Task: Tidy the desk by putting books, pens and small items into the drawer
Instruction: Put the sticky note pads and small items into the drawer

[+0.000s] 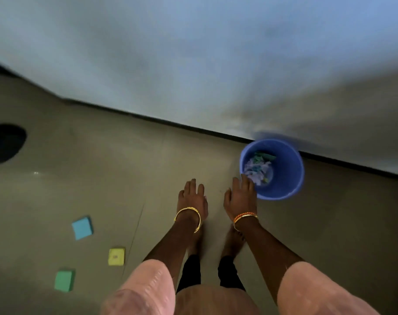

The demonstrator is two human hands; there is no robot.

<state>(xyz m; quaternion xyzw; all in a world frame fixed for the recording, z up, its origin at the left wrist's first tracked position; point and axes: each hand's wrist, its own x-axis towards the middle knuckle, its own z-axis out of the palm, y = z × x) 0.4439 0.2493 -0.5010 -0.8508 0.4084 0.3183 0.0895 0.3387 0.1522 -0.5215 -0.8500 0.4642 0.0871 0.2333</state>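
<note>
Whole view smearing w/ motion blur. Contents of blue bucket reading only as pale crumpled scraps, type not determinable; near rim partly hiding behind right hand. Dark shape at left edge getting cut off, identity unclear. Small mark on yellow pad too small to read. Feet mostly hiding under forearms. Pink sleeves running off bottom edge.

Plastic bucket, glossy tiled floor
</note>
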